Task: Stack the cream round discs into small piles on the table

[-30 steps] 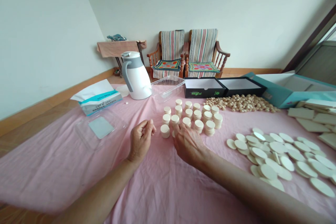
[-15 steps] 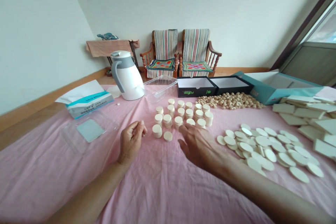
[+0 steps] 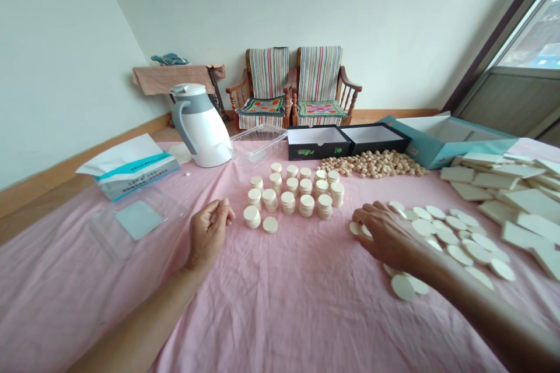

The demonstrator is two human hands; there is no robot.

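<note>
My left hand is closed, thumb pressed against the curled fingers, just left of the stacked discs. Whatever it may hold is hidden. Thin, pale round wooden discs stand in short stacks in rows at the middle of the cloth. One low disc lies at the near edge of these rows. Over on the right, my right hand reaches palm down onto the left side of a loose heap of discs. Its fingers are bent and somewhat apart, touching the discs there, and they partly cover them.
A pile of pale square boards lies far right. Behind the stacks are small wooden beads, two black boxes and a teal box. A white jug, tissue pack and clear plastic tray sit left.
My right hand has moved from the near side of the stacks rightward to the loose heap of discs. My left hand stays closed beside the stacks. The view has turned slightly right.
</note>
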